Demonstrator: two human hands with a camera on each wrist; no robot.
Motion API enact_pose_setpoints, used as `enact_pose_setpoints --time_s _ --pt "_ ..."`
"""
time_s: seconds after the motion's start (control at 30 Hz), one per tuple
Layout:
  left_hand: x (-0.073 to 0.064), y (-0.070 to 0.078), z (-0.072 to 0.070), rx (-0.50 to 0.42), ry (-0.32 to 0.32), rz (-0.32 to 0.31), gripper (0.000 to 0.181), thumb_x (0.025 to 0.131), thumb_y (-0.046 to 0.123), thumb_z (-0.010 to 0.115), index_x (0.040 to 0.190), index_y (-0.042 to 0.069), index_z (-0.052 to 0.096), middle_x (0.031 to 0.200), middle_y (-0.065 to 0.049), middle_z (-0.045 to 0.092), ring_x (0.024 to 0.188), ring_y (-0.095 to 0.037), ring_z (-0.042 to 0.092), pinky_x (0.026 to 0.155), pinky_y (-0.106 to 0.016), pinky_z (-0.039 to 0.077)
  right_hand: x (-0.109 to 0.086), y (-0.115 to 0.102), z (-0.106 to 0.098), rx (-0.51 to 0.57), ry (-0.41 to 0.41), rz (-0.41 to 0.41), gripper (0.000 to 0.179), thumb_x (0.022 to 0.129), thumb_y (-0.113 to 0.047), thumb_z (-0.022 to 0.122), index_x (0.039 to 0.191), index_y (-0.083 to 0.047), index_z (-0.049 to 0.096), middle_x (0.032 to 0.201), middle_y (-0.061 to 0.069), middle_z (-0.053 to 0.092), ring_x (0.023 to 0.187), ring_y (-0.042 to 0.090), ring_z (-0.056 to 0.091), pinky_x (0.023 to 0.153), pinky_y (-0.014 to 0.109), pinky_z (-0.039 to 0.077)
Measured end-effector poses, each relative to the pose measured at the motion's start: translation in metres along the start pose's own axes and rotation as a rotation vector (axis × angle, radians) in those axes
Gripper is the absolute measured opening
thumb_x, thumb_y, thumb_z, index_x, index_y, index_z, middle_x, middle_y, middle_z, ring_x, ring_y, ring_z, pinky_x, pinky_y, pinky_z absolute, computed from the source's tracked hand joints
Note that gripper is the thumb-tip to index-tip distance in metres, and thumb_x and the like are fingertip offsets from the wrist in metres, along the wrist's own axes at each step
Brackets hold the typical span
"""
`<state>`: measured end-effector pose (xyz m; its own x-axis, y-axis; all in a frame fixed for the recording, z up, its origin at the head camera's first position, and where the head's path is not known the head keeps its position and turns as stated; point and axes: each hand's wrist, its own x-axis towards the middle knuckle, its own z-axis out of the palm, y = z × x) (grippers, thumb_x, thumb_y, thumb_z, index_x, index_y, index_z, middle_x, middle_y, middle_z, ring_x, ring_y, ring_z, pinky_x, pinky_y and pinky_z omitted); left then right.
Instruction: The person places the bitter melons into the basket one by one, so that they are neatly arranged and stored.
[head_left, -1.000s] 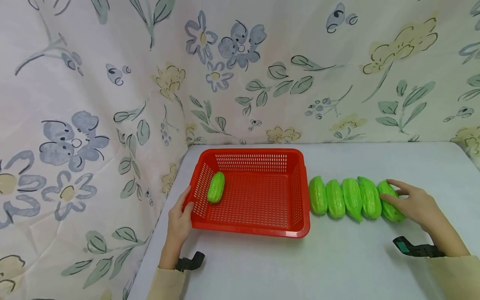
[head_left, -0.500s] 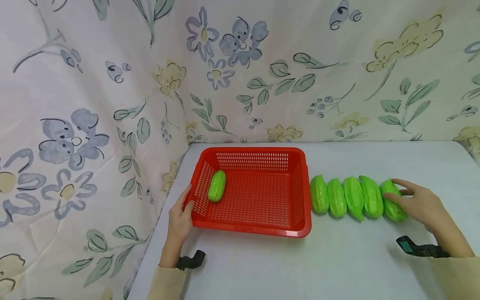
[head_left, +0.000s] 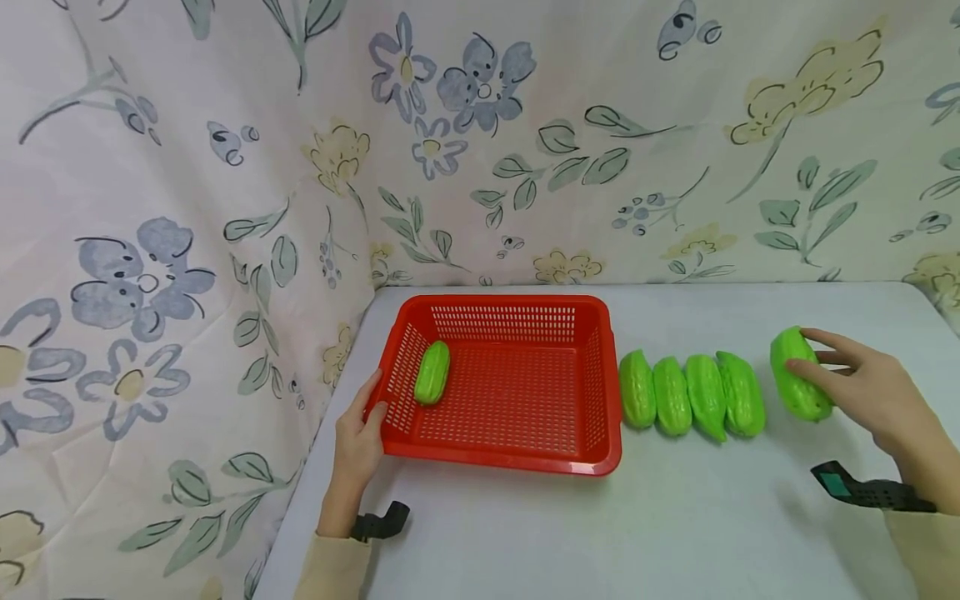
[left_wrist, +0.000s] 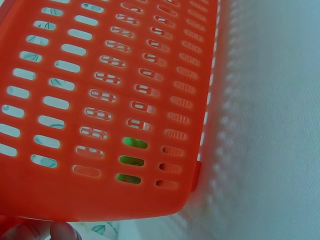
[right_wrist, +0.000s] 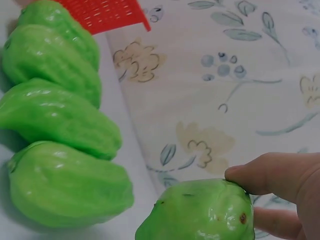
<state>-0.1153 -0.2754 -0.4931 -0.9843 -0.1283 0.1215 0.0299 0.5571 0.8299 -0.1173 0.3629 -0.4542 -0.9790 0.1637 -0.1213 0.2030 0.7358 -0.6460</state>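
Observation:
My right hand (head_left: pixel 873 379) grips a light green, ridged gourd (head_left: pixel 801 379) between thumb and fingers. The gourd is raised a little above the white table, apart from the others. In the right wrist view, the thumb and a finger lie on the held gourd (right_wrist: pixel 205 212), which has small brown spots. To its left, several similar gourds (head_left: pixel 705 396) lie side by side in a row. My left hand (head_left: pixel 360 437) holds the left rim of a red plastic basket (head_left: pixel 517 467), its thumb over the edge. One green gourd (head_left: pixel 432 373) lies inside, near the left wall.
The white table (head_left: pixel 675 525) runs in front of the basket and the row. A floral curtain (head_left: pixel 585 150) hangs behind and to the left. In the left wrist view the basket's slotted wall (left_wrist: pixel 110 95) fills much of the picture.
My right hand has lifted the rightmost gourd off the table and moved it slightly right and away from the row. The left hand and the basket have stayed in place.

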Motion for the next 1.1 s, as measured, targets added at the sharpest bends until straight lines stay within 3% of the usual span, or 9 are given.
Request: enact_pose_setpoints --time_s 0.1,0.37,0.5,0.63,0.77,0.83,0.9,1.03,1.1 --pt "0.000 0.001 -0.001 0.002 -0.002 -0.009 0.053 0.109 0.015 0.045 0.161 0.024 0.041 0.161 -0.009 0.047 0.120 -0.031 0.063 0.095 -0.041 0.060 0.000 -0.006 -0.005 0.001 0.018 -0.006 0.077 0.105 -0.044 0.056 0.162 -0.001 0.027 0.142 0.050 0.041 0.120 0.066 0.045 0.077 0.072 0.046" --pt "-0.001 0.002 -0.001 -0.032 -0.012 -0.017 0.053 0.109 0.015 0.045 0.161 0.024 0.041 0.161 -0.009 0.047 0.115 -0.031 0.064 0.085 -0.015 0.054 -0.003 -0.018 -0.019 0.013 0.094 -0.013 0.076 0.104 -0.041 0.059 0.163 -0.005 0.029 0.140 0.049 0.045 0.114 0.062 0.051 0.063 0.040 0.048" --pt "-0.001 0.002 -0.001 -0.042 -0.012 -0.019 0.053 0.109 0.015 0.045 0.161 0.024 0.041 0.161 -0.010 0.048 0.111 -0.032 0.065 0.084 -0.016 0.055 -0.005 -0.024 -0.025 0.013 0.142 -0.025 0.075 0.103 -0.039 0.062 0.163 -0.007 0.031 0.138 0.047 0.048 0.096 0.038 0.062 0.061 0.024 0.040" --pt "-0.001 0.002 -0.002 -0.042 -0.007 -0.014 0.052 0.109 0.015 0.045 0.161 0.025 0.042 0.161 -0.009 0.048 0.116 -0.031 0.064 0.086 -0.016 0.054 -0.007 -0.030 -0.029 0.020 0.179 -0.025 0.073 0.103 -0.037 0.062 0.163 -0.006 0.032 0.137 0.046 0.047 0.084 0.011 0.055 0.057 0.016 0.037" --pt "-0.002 0.001 -0.002 -0.044 -0.002 -0.009 0.052 0.109 0.015 0.045 0.161 0.025 0.043 0.161 -0.008 0.048 0.119 -0.031 0.063 0.086 -0.014 0.052 -0.009 -0.035 -0.029 0.033 0.178 -0.022 0.072 0.104 -0.037 0.060 0.164 -0.008 0.030 0.139 0.046 0.046 0.087 0.016 0.055 0.057 0.015 0.037" --pt "-0.002 0.000 -0.002 -0.048 0.000 -0.009 0.052 0.109 0.015 0.045 0.160 0.025 0.043 0.160 -0.009 0.048 0.115 -0.032 0.064 0.084 -0.014 0.053 -0.009 -0.036 -0.028 0.034 0.164 -0.018 0.073 0.105 -0.038 0.059 0.164 -0.010 0.030 0.141 0.046 0.046 0.092 0.026 0.058 0.059 0.019 0.041" --pt "-0.002 0.001 -0.002 -0.051 -0.002 -0.009 0.052 0.109 0.016 0.046 0.160 0.026 0.043 0.160 -0.009 0.048 0.110 -0.032 0.065 0.082 -0.016 0.055 -0.010 -0.037 -0.028 0.044 0.148 -0.022 0.073 0.105 -0.039 0.059 0.164 -0.009 0.029 0.143 0.047 0.044 0.104 0.047 0.055 0.059 0.020 0.041" --pt "-0.002 0.002 -0.002 -0.052 -0.007 -0.005 0.052 0.109 0.017 0.046 0.161 0.026 0.043 0.160 -0.010 0.048 0.106 -0.033 0.067 0.080 -0.020 0.058 -0.009 -0.038 -0.026 0.047 0.143 -0.019 0.075 0.104 -0.042 0.060 0.164 -0.008 0.030 0.142 0.048 0.045 0.087 0.005 0.055 0.056 0.015 0.040" --pt "-0.002 0.002 -0.002 -0.052 -0.005 -0.001 0.052 0.109 0.016 0.046 0.160 0.025 0.043 0.160 -0.009 0.048 0.108 -0.032 0.067 0.081 -0.020 0.058 -0.008 -0.040 -0.025 0.044 0.138 -0.024 0.075 0.104 -0.042 0.059 0.164 -0.006 0.030 0.141 0.048 0.045 0.090 0.011 0.060 0.058 0.023 0.046"
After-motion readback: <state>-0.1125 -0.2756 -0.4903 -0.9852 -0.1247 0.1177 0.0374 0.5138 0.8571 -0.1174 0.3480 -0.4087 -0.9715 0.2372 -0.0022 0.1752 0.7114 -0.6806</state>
